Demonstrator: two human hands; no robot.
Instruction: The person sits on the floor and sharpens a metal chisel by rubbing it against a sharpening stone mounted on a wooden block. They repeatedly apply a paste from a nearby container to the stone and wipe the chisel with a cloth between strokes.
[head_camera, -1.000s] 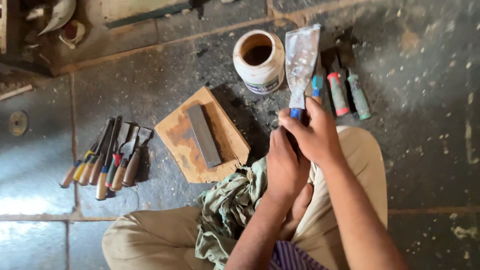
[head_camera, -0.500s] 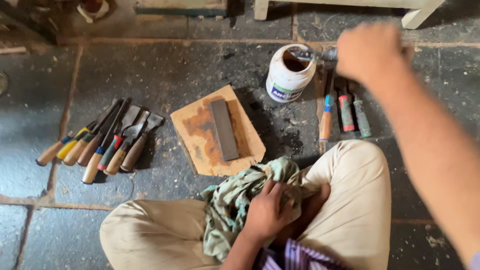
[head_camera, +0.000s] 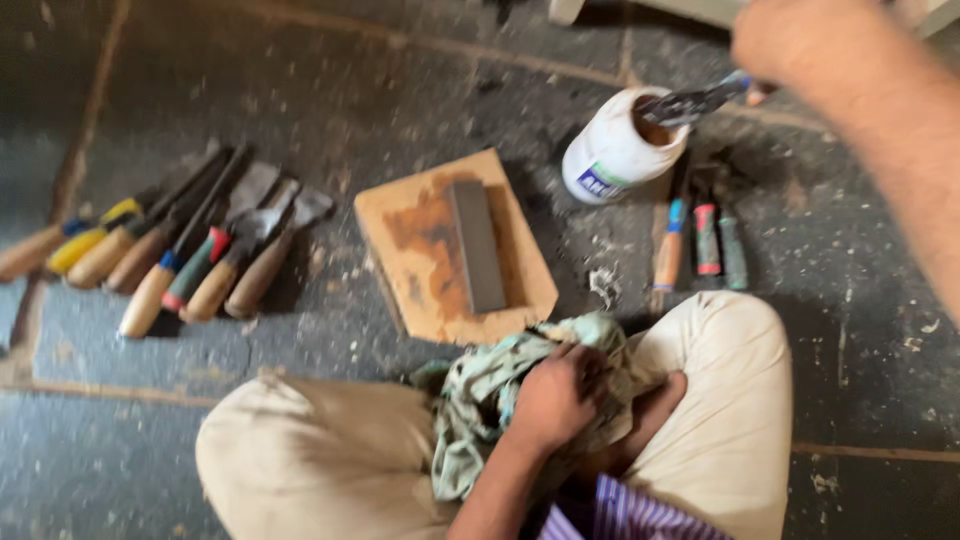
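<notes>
the right hand (head_camera: 800, 45), at one o'clock, has its grip closed on the handle of a flat-bladed chisel (head_camera: 695, 102), whose blade lies across the mouth of a white jar (head_camera: 615, 150); whether the tip goes down into the brownish contents i cannot tell. the left hand (head_camera: 555, 400), at six o'clock in the lap, has its grip closed on a bunched green rag (head_camera: 490, 400). judging from this, the work is in its middle: one chisel is at the jar, while the stone (head_camera: 477, 245), a dark bar lying on a stained wooden board (head_camera: 420, 250) at the centre, is untouched, and the other tools lie waiting. three tools (head_camera: 700, 240) with orange, red and green handles lie side by side at three o'clock of the board, just below the jar. a bigger row of chisels (head_camera: 170, 255), with wooden, yellow and red-green handles, lies at nine o'clock, well apart from the hands. the jar is the only package: round, white, open, lying tilted at one o'clock of the board, with a blue label and a green edge on its side. no signs show on the dusty stone floor (head_camera: 880, 330).
</notes>
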